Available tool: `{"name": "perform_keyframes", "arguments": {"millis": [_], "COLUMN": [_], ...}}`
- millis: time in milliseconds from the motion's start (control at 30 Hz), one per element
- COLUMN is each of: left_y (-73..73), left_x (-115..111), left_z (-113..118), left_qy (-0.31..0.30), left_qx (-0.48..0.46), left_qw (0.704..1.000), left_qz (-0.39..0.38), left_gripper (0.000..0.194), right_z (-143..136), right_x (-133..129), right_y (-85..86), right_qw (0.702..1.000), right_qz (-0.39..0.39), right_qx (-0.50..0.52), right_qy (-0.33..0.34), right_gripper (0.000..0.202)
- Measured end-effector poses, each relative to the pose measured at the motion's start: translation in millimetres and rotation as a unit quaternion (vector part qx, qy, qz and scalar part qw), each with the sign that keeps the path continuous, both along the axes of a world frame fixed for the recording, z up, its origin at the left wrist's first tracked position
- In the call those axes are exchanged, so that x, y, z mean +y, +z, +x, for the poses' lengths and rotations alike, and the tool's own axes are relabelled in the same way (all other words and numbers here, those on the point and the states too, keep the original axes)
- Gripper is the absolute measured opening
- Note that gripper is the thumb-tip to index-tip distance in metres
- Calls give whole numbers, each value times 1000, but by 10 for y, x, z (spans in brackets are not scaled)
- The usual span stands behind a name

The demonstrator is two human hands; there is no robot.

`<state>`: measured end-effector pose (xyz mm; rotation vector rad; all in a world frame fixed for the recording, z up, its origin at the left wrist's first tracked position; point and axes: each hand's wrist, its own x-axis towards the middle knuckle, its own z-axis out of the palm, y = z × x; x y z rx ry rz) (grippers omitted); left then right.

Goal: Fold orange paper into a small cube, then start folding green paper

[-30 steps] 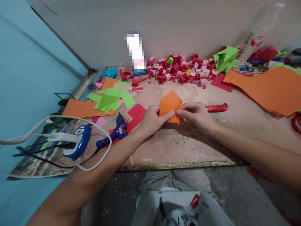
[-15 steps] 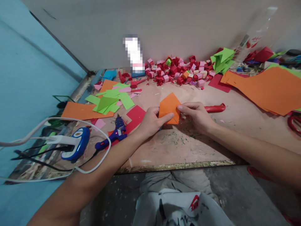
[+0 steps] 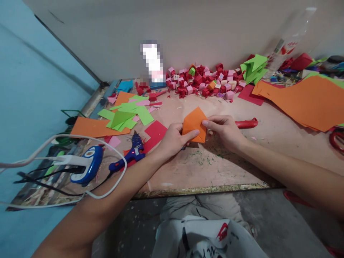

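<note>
An orange folded paper (image 3: 194,120) with a pointed top is held between both hands, a little above the table. My left hand (image 3: 176,138) is closed on its left side, thumb lying across the lower front and the other fingers hidden behind. On the right edge, my right hand (image 3: 224,130) pinches the paper between thumb and fingertips. Behind the right hand lies a red-handled tool (image 3: 246,123), its other end hidden by the hand. A red paper piece (image 3: 155,134) rests on the table beside my left hand.
A blue glue gun (image 3: 134,150) lies left, near a blue power socket (image 3: 90,166) with looping cables. Green paper strips (image 3: 126,113) lie behind. Small folded red and pink paper pieces (image 3: 200,80) line the back; large orange sheets (image 3: 309,102) and a clear bottle (image 3: 291,41) are right.
Both hands keep their grip on the orange paper. The paper has tilted and shifted very slightly; nothing else has visibly moved.
</note>
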<state>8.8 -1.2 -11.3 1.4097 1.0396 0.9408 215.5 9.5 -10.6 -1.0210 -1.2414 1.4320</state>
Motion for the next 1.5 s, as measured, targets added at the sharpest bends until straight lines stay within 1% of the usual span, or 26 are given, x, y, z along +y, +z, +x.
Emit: {"name": "perform_keyframes", "arguments": {"millis": [100, 200, 300, 500, 667, 733, 800, 900, 1067, 1200, 1267, 1367, 1433, 1500], "left_y": [3, 19, 28, 4, 5, 17, 30, 36, -3, -16, -7, 3, -1, -10], "left_x": [4, 3, 11, 40, 73, 74, 67, 62, 98, 111, 102, 92, 97, 108], "left_z": [0, 6, 3, -2, -17, -25, -28, -27, -37, -55, -59, -63, -67, -76], "left_qy": [0, 17, 35, 37, 116, 128, 129, 122, 121, 107, 104, 110, 113, 111], "left_qx": [-6, -44, -67, -91, -86, -75, -68, -66, -68, -72, -77, -70, -66, -60], "left_qw": [1000, 998, 996, 994, 988, 988, 988, 989, 990, 991, 991, 991, 991, 991], "left_qz": [-15, -36, -37, -56, -45, -43, -42, -43, -30, -31, -32, -25, 2, 48], "left_gripper": [42, 45, 44, 45, 48, 44, 41, 44, 43, 42, 38, 26, 19, 15], "right_z": [12, 24, 27, 18, 17, 19, 22, 27, 32, 34, 32, 31, 34, 39], "right_x": [16, 22, 20, 23, 12, 11, 14, 25, 41, 64, 72, 72, 63, 51], "right_y": [-16, -13, -6, 5, 42, 48, 44, 30, 14, -6, -15, -11, 7, 36], "right_qw": [1000, 999, 999, 999, 999, 999, 999, 999, 999, 1000, 1000, 999, 997, 994], "right_qz": [12, 10, 9, 16, 20, 22, 20, 13, 4, -8, -17, -38, -58, -76], "right_qx": [-8, -6, 8, 7, -23, -28, -29, -32, -42, -24, -11, 12, 42, 72], "right_qy": [-14, -30, -35, -39, -20, -12, -9, -8, -9, -8, -15, -18, 4, 34], "right_gripper": [26, 26, 22, 20, 18, 17, 15, 16, 16, 19, 22, 24, 22, 28]}}
